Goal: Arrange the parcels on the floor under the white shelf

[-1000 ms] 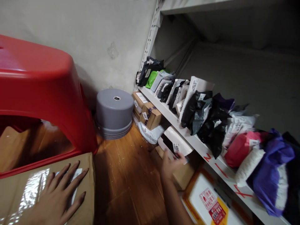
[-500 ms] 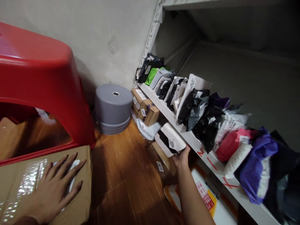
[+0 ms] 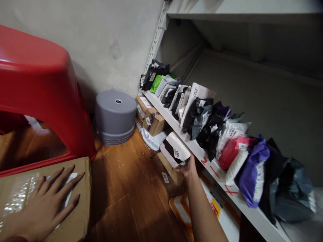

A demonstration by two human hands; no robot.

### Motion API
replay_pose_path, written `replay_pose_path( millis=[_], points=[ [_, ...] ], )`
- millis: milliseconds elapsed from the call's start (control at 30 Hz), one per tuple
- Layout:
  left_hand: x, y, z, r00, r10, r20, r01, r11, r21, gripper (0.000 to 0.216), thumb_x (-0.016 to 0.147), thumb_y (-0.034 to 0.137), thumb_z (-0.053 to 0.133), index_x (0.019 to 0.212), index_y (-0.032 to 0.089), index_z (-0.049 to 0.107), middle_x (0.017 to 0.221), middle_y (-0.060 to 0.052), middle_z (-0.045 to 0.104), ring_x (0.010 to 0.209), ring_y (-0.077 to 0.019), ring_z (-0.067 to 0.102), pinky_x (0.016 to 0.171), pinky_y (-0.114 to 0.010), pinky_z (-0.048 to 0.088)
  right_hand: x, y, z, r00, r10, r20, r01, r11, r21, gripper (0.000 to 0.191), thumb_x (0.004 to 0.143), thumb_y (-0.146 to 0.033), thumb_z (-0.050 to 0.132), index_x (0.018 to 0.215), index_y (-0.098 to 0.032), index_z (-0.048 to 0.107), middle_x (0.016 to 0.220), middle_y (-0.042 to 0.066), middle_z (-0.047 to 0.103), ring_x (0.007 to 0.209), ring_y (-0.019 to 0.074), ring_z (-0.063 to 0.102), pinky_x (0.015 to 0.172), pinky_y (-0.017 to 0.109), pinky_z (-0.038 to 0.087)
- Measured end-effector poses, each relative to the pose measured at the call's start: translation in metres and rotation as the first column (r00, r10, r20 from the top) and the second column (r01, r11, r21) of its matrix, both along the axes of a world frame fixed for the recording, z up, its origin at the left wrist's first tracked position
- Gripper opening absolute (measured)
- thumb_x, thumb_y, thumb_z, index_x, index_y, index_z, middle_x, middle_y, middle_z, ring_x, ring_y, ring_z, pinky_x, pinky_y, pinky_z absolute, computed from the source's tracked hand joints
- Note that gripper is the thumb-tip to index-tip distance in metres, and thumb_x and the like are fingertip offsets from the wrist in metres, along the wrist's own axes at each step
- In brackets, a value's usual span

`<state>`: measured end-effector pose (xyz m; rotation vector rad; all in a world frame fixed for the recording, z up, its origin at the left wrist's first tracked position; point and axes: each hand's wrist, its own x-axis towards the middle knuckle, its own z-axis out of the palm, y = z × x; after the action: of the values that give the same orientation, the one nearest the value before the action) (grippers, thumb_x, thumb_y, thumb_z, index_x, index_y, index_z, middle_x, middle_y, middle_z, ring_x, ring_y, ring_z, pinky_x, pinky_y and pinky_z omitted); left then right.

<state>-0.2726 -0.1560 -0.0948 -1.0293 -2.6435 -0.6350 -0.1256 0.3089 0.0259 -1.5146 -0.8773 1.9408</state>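
My left hand point(image 3: 46, 201) lies flat with fingers spread on the taped top of a brown cardboard box point(image 3: 78, 218) at the lower left, over its white label. My right hand point(image 3: 187, 168) reaches under the lowest shelf board point(image 3: 202, 158) and holds the end of a white parcel bag point(image 3: 175, 149) with a black patch and a number label. That bag rests on a brown carton point(image 3: 169, 169) on the floor.
A red plastic stool point(image 3: 42, 94) stands at the left, a stack of grey stools point(image 3: 114, 116) in the corner. Several mailer bags point(image 3: 209, 124) in black, white, pink and purple line the shelf. Small cartons point(image 3: 151, 117) and an orange-and-white box point(image 3: 217, 215) sit below on the wooden floor point(image 3: 131, 198).
My right hand moved forward under the shelf and took hold of the white bag's end. The view shifted slightly right. My left hand stayed on the box.
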Motion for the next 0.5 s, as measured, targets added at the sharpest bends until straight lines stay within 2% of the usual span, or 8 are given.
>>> replay_pose_path(
  millis=[133, 200, 267, 367, 433, 500],
  points=[
    [0.001, -0.002, -0.001, 1.0, -0.02, -0.025, 0.019, 1.0, -0.014, 0.069, 0.086, 0.06, 0.045, 0.148, 0.052, 0.015, 0.163, 0.008, 0.014, 0.141, -0.037, 0.031, 0.119, -0.061, 0.012, 0.0, 0.005, 0.002, 1.0, 0.007, -0.004, -0.007, 1.0, -0.013, 0.025, 0.081, -0.051, 0.051, 0.087, -0.027, 0.058, 0.074, 0.001, 0.062, 0.083, 0.0254, 0.059, 0.079, 0.054, 0.052],
    [0.002, -0.002, -0.002, 0.998, -0.028, -0.049, 0.027, 1.0, -0.012, 0.067, 0.088, 0.054, 0.044, 0.15, 0.047, 0.018, 0.163, 0.003, 0.018, 0.143, -0.0356, 0.028, 0.119, -0.061, 0.012, 0.001, 0.006, -0.001, 1.0, -0.015, -0.012, 0.015, 1.0, -0.005, 0.021, 0.078, -0.047, 0.053, 0.086, -0.029, 0.057, 0.069, -0.001, 0.058, 0.075, 0.0229, 0.057, 0.077, 0.051, 0.054],
    [0.002, -0.001, -0.002, 0.996, -0.03, -0.08, 0.03, 0.999, -0.012, 0.064, 0.088, 0.052, 0.044, 0.149, 0.035, 0.033, 0.159, -0.006, 0.028, 0.142, -0.0373, 0.029, 0.118, -0.061, 0.012, 0.004, 0.006, -0.004, 0.999, -0.038, -0.024, 0.038, 0.999, 0.0, 0.02, 0.076, -0.046, 0.054, 0.084, -0.028, 0.056, 0.063, -0.003, 0.055, 0.066, 0.0205, 0.053, 0.075, 0.049, 0.055],
    [0.0, 0.0, 0.0, 0.995, -0.025, -0.101, 0.019, 0.998, -0.053, 0.058, 0.087, 0.051, 0.043, 0.136, 0.021, 0.055, 0.15, -0.017, 0.04, 0.138, -0.0407, 0.034, 0.117, -0.061, 0.015, 0.01, 0.002, -0.009, 0.995, -0.057, -0.076, 0.058, 0.998, 0.017, 0.019, 0.075, -0.045, 0.053, 0.08, -0.027, 0.053, 0.056, -0.006, 0.051, 0.055, 0.0168, 0.045, 0.074, 0.047, 0.056],
    [0.0, 0.001, 0.003, 0.992, -0.026, -0.127, 0.02, 0.999, -0.044, 0.061, 0.086, 0.05, 0.044, 0.142, 0.025, 0.048, 0.147, -0.016, 0.044, 0.135, -0.0413, 0.038, 0.115, -0.063, 0.018, 0.017, -0.002, -0.011, 0.99, -0.049, -0.133, 0.054, 0.998, 0.034, 0.018, 0.076, -0.045, 0.05, 0.078, -0.027, 0.052, 0.056, -0.006, 0.052, 0.053, 0.0158, 0.044, 0.075, 0.047, 0.057],
    [-0.001, 0.003, 0.008, 0.987, -0.039, -0.157, 0.033, 0.999, -0.041, 0.069, 0.085, 0.048, 0.045, 0.151, 0.036, 0.026, 0.148, -0.013, 0.043, 0.132, -0.0413, 0.041, 0.113, -0.065, 0.021, 0.023, -0.004, -0.015, 0.981, -0.029, -0.193, 0.041, 0.998, 0.056, 0.02, 0.078, -0.047, 0.047, 0.078, -0.027, 0.053, 0.057, -0.006, 0.055, 0.055, 0.0163, 0.048, 0.077, 0.048, 0.057]
  ],
)
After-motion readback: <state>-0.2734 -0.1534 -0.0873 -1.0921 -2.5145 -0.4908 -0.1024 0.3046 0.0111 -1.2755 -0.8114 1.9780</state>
